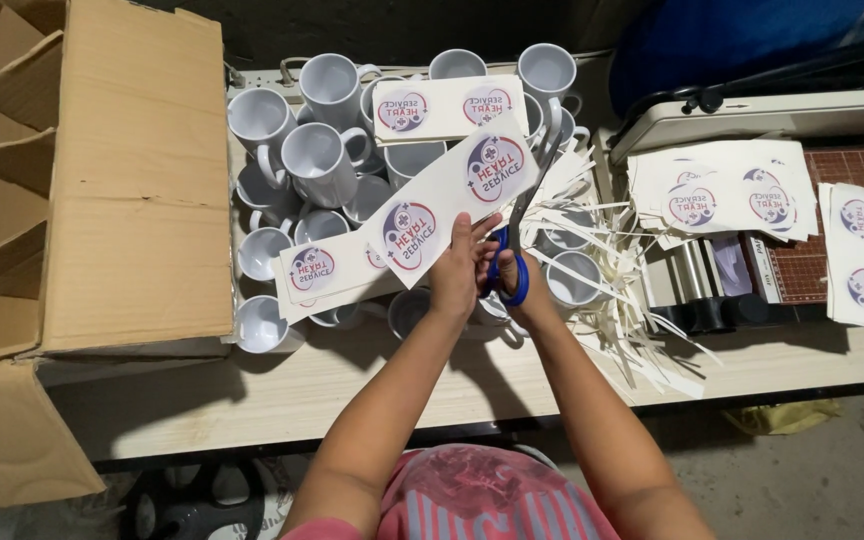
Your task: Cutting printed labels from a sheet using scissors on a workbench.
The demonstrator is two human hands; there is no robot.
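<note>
My left hand [457,272] pinches the near edge of a long white paper strip [452,195] printed with two round red-and-blue logos, held tilted above the mugs. My right hand [514,272] grips blue-handled scissors [514,258], whose blades point away along the strip's right edge. A second printed strip [324,268] lies just under and left of the held one, resting on the mugs.
Several white mugs [318,160] crowd the table's middle, with a printed sheet [447,108] on top. An open cardboard box [102,180] stands left. Paper offcuts [617,300] pile at right, beside a paper trimmer [782,270] and stacks of printed sheets [722,190].
</note>
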